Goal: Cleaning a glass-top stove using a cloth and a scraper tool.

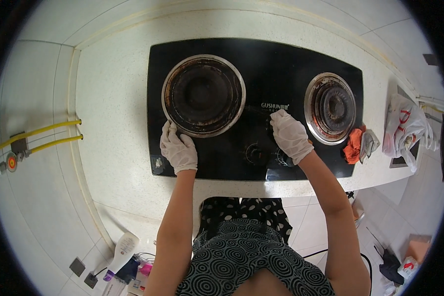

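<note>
A black glass gas cooktop [222,159] is set into a pale speckled counter. On its left is a large round burner [203,95], its metal rim stained and its dark middle crusted. My left hand [179,148], in a white glove, rests against the lower left of that rim with thumb and fingers apart. My right hand [290,137], gloved too, lies over the glass between the burners, fingertips curled just below the printed maker's name. A bit of brown-orange shows beside its palm; whether the hand grips it is hidden. The smaller right burner [335,107] has rusty residue.
An orange cloth [352,147] and a grey crumpled cloth or wrapper [369,145] lie at the cooktop's right edge. Beyond them sits a white plastic bag [409,125]. Two control knobs [257,153] are near the front. Yellow gas hoses [44,131] run along the left wall. A white bottle [124,249] is lower left.
</note>
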Demonstrator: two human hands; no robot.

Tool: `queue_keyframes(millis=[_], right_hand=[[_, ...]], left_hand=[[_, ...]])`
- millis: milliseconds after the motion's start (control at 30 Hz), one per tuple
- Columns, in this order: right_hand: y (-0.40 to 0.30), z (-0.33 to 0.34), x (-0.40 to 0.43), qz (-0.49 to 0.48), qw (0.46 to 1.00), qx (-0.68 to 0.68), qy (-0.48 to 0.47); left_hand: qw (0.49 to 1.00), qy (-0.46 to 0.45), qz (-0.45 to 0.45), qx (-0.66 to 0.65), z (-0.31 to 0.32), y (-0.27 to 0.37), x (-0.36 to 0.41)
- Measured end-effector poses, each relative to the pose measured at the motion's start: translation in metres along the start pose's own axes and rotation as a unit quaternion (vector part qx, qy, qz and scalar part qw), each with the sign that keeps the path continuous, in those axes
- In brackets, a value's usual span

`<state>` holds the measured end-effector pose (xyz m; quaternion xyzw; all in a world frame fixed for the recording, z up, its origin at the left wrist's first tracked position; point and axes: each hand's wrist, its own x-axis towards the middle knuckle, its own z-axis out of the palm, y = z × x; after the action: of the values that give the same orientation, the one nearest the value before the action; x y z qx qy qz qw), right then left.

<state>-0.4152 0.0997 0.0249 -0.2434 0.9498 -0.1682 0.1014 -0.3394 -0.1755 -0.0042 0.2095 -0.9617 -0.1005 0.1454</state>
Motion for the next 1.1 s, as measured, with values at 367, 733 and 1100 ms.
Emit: queue_keyframes(millis=[367, 733, 1100], right_hand=[[-0.006, -0.005, 0.004, 0.056, 0.995, 0.084, -0.019], [0.015, 0.012, 0.015, 0.061, 0.985, 0.160, 0.016], [0.004, -0.008, 0.018, 0.095, 0.988, 0.117, -0.012]], left_hand=[[1.000, 0.005, 0.001, -0.002, 0.001, 0.000, -0.001], [1.000, -0.001, 0.001, 0.000, -0.001, 0.000, 0.000], [1.000, 0.002, 0.008, 0.002, -0.001, 0.000, 0.000]])
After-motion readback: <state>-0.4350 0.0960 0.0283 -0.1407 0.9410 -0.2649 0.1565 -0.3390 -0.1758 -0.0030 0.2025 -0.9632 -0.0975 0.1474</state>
